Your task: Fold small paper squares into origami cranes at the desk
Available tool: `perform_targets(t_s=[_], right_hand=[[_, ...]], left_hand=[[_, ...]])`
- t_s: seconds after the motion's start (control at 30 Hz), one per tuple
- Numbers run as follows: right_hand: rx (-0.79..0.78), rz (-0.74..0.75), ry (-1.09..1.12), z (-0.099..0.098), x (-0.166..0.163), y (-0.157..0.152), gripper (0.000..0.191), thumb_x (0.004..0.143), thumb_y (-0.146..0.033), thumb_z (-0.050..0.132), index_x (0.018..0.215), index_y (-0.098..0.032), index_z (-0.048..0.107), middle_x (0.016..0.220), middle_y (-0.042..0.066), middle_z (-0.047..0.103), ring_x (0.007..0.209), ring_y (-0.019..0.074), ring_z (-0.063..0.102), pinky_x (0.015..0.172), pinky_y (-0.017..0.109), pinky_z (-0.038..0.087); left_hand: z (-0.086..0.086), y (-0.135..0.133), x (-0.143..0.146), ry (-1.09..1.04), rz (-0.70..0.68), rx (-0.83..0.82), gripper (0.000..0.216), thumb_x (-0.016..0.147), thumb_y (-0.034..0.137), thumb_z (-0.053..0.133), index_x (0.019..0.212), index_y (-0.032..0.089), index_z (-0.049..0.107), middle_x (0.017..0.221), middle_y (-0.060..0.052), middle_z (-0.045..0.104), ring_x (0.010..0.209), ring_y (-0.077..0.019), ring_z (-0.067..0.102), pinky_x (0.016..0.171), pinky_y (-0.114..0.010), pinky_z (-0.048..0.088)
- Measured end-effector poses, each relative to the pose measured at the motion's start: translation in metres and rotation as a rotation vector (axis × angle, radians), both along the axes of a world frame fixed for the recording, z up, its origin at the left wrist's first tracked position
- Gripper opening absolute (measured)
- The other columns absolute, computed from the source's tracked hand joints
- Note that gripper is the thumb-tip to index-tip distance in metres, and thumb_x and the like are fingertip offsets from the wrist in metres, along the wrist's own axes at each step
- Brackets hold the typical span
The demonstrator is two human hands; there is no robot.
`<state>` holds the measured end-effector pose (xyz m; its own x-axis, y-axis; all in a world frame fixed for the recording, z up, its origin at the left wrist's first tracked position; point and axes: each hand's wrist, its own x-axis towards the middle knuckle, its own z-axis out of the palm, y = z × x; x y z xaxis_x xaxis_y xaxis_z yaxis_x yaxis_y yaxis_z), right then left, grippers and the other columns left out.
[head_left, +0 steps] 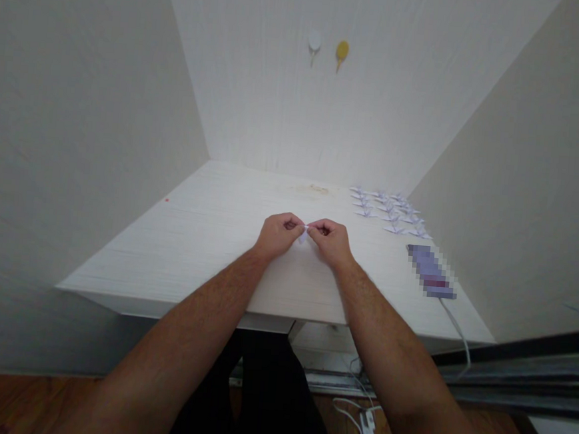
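A small piece of pale lilac folded paper (303, 235) is pinched between my two hands above the white desk. My left hand (281, 235) grips it from the left with thumb and forefinger. From the other side my right hand (330, 239) closes thumb and forefinger on it, the fingertips of both hands nearly touching. Most of the paper is covered by the fingers, so its exact shape cannot be made out. Several folded paper cranes (394, 218) of the same pale colour stand in rows at the desk's back right.
On the desk (191, 249), a phone (430, 271) with a blurred screen lies at the right, its white cable (457, 317) running off the edge. Walls enclose the desk at left, right and back. Two hooks, one white (314, 42) and one yellow (342, 50), are on the back wall. A power strip (369, 432) lies below.
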<state>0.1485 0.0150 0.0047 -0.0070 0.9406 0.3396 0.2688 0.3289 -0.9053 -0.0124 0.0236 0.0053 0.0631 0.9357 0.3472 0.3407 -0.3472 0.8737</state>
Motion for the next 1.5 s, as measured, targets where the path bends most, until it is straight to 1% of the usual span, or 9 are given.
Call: perform_targets(t_s=[0.2, 0.4, 0.5, 0.8, 0.93, 1.2, 1.3, 1.43, 1.5], right_hand=[[-0.007, 0.019, -0.021, -0.001, 0.0, 0.0, 0.022, 0.07, -0.036, 0.067, 0.079, -0.016, 0.071, 0.072, 0.004, 0.07, 0.063, 0.0142, 0.06, 0.061, 0.027, 0.046], [-0.043, -0.002, -0.032, 0.0, -0.001, 0.002, 0.021, 0.07, -0.036, 0.066, 0.073, -0.015, 0.069, 0.063, 0.002, 0.066, 0.056, 0.0122, 0.054, 0.054, 0.025, 0.041], [-0.042, -0.003, -0.044, 0.001, -0.001, 0.002, 0.02, 0.07, -0.035, 0.065, 0.071, -0.015, 0.069, 0.061, 0.001, 0.064, 0.055, 0.0119, 0.053, 0.054, 0.025, 0.04], [-0.058, -0.02, -0.034, 0.005, -0.003, 0.0, 0.016, 0.068, -0.032, 0.063, 0.065, -0.017, 0.065, 0.056, -0.001, 0.06, 0.053, 0.0113, 0.048, 0.052, 0.024, 0.037], [-0.065, -0.019, -0.036, 0.002, -0.003, 0.002, 0.015, 0.067, -0.032, 0.063, 0.063, -0.017, 0.064, 0.055, -0.002, 0.058, 0.052, 0.0111, 0.047, 0.051, 0.024, 0.036], [-0.083, -0.022, -0.019, 0.001, -0.006, 0.003, 0.018, 0.066, -0.034, 0.065, 0.065, -0.016, 0.066, 0.059, 0.0, 0.062, 0.056, 0.0122, 0.051, 0.054, 0.024, 0.039], [-0.079, -0.027, -0.001, 0.0, -0.005, 0.003, 0.019, 0.066, -0.035, 0.067, 0.066, -0.016, 0.066, 0.059, -0.001, 0.062, 0.055, 0.012, 0.051, 0.054, 0.025, 0.04], [-0.061, 0.005, 0.079, -0.003, -0.002, 0.006, 0.021, 0.068, -0.038, 0.066, 0.071, -0.017, 0.067, 0.059, -0.002, 0.061, 0.053, 0.0111, 0.049, 0.052, 0.024, 0.038], [-0.072, 0.01, 0.106, -0.003, -0.002, 0.006, 0.022, 0.068, -0.039, 0.066, 0.072, -0.017, 0.066, 0.057, -0.002, 0.059, 0.05, 0.0107, 0.048, 0.05, 0.024, 0.037]], left_hand=[[0.002, 0.0, -0.001, -0.017, 0.004, -0.029, 0.013, 0.071, 0.03, 0.066, 0.073, 0.017, 0.071, 0.069, -0.002, 0.069, 0.063, -0.0139, 0.06, 0.061, -0.025, 0.045], [-0.001, 0.003, -0.001, 0.0, -0.023, -0.039, 0.012, 0.07, 0.028, 0.065, 0.071, 0.017, 0.07, 0.066, -0.001, 0.067, 0.06, -0.0124, 0.057, 0.059, -0.025, 0.044], [-0.002, 0.003, -0.002, -0.006, -0.033, -0.049, 0.012, 0.07, 0.028, 0.065, 0.071, 0.017, 0.07, 0.065, -0.001, 0.066, 0.059, -0.0122, 0.056, 0.058, -0.024, 0.043], [0.008, -0.002, 0.003, -0.123, -0.063, -0.149, 0.01, 0.065, 0.025, 0.065, 0.065, 0.016, 0.066, 0.059, 0.0, 0.063, 0.055, -0.0113, 0.054, 0.055, -0.024, 0.042], [0.008, -0.002, 0.004, -0.114, -0.068, -0.152, 0.009, 0.065, 0.025, 0.064, 0.064, 0.016, 0.065, 0.058, 0.0, 0.062, 0.054, -0.011, 0.053, 0.054, -0.023, 0.041], [0.005, -0.001, 0.003, -0.066, 0.006, -0.119, 0.007, 0.064, 0.022, 0.061, 0.06, 0.016, 0.063, 0.056, 0.001, 0.06, 0.054, -0.0111, 0.052, 0.052, -0.023, 0.038], [0.005, 0.0, 0.003, -0.133, -0.036, -0.137, 0.008, 0.064, 0.024, 0.062, 0.061, 0.016, 0.063, 0.056, 0.001, 0.06, 0.054, -0.011, 0.052, 0.053, -0.023, 0.039], [0.006, 0.0, 0.002, -0.259, -0.149, -0.208, 0.013, 0.066, 0.027, 0.062, 0.069, 0.015, 0.066, 0.058, -0.001, 0.062, 0.052, -0.0108, 0.053, 0.054, -0.024, 0.042], [0.006, 0.0, 0.002, -0.284, -0.173, -0.218, 0.014, 0.065, 0.026, 0.064, 0.073, 0.015, 0.067, 0.059, -0.001, 0.063, 0.051, -0.0104, 0.053, 0.053, -0.024, 0.042]])
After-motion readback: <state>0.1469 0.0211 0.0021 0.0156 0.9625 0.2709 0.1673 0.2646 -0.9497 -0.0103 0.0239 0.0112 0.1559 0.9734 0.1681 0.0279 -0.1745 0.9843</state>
